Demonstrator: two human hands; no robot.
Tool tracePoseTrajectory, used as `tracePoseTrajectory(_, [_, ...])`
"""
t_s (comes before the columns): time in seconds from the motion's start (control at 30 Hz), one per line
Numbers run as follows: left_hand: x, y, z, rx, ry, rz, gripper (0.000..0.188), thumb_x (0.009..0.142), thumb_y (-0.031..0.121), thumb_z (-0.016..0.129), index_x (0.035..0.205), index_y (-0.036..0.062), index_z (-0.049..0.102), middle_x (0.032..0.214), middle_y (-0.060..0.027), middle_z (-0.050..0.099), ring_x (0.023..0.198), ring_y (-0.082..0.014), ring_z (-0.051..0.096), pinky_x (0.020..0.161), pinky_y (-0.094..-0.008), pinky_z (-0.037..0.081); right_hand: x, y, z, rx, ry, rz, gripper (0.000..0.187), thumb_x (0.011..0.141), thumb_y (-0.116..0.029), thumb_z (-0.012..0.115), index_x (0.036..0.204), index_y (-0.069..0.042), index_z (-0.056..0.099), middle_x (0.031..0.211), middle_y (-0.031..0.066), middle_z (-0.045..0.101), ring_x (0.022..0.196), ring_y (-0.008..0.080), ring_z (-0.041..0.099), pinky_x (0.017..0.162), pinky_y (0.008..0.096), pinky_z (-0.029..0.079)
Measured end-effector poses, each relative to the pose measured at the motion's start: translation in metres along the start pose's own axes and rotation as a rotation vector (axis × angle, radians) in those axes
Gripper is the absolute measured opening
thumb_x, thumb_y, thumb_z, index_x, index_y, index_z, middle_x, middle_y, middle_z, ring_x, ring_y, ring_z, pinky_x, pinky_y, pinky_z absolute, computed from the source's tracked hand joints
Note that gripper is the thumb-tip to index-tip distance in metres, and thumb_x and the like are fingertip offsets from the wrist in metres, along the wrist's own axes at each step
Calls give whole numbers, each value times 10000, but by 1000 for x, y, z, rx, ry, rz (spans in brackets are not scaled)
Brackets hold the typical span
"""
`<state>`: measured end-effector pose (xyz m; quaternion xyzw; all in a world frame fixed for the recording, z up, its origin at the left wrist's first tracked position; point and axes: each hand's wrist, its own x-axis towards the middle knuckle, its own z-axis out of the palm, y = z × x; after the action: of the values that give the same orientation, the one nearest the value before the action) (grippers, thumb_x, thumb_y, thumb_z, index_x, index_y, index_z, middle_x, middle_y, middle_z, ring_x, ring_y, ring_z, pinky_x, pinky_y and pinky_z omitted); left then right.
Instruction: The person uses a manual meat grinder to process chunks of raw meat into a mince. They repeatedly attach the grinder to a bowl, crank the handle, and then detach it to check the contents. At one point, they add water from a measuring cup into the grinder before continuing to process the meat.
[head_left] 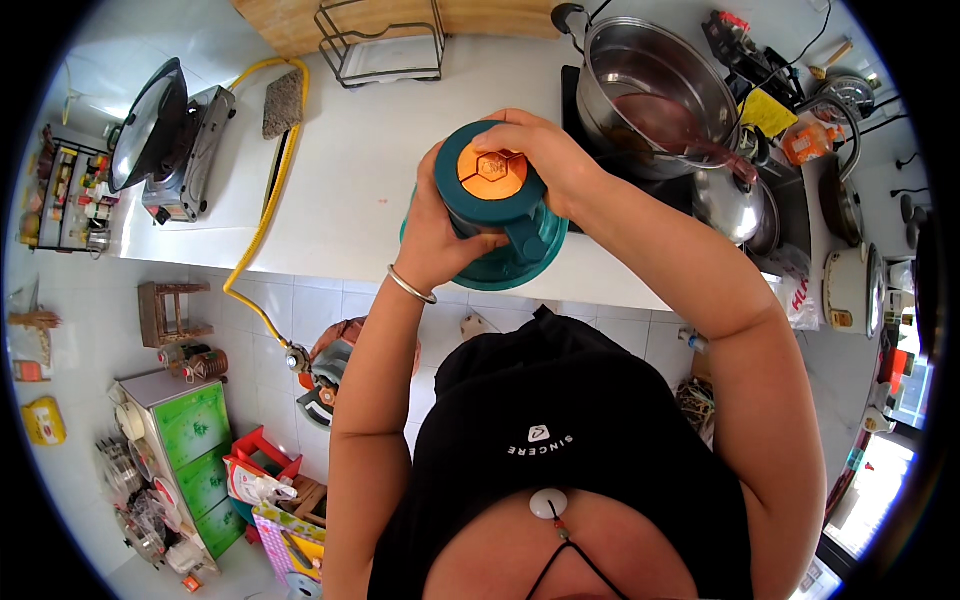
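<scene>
Teal container point(490, 180) (orange-topped) between grips point(432, 240) point(548, 155)

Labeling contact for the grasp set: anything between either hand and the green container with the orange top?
Nothing visible. The left hand touches its left side directly, and the right hand lies on its upper right edge. The metal pot stands apart, off to the right. Surfaces under the palms are hidden.
</scene>
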<state>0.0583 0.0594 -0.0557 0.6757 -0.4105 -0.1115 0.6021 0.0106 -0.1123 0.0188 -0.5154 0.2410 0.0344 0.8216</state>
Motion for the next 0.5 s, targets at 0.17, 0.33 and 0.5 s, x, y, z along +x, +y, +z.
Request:
tracePoseTrajectory(0.17, [-1, 2, 1, -9, 1, -22, 1113, 555, 111, 916, 1461, 94, 270, 1361, -129, 470, 1266, -303, 498, 1079, -391, 403, 1, 2, 0, -25, 5, -20, 229, 812, -90, 625, 1026, -26, 580, 931, 97, 628, 871, 186, 626, 799, 308, 532])
tracePoseTrajectory(0.33, [-2, 1, 1, -50, 2, -12, 1113, 556, 107, 915, 1462, 95, 269, 1361, -124, 474, 1267, -293, 500, 1078, -388, 406, 3, -1, 1, -124, 0, -24, 267, 805, -67, 586, 1069, -31, 572, 977, 96, 619, 922, 181, 623, 850, 306, 542])
tracePoseTrajectory(0.5, [0, 4, 1, -1, 8, 6, 1110, 552, 96, 909, 1461, 94, 271, 1360, -123, 477, 1265, -289, 503, 1077, -386, 407, 4, 2, -4, -114, -27, -54, 265, 835, -63, 604, 1095, -36, 566, 1003, 94, 627, 953, 177, 630, 865, 302, 545])
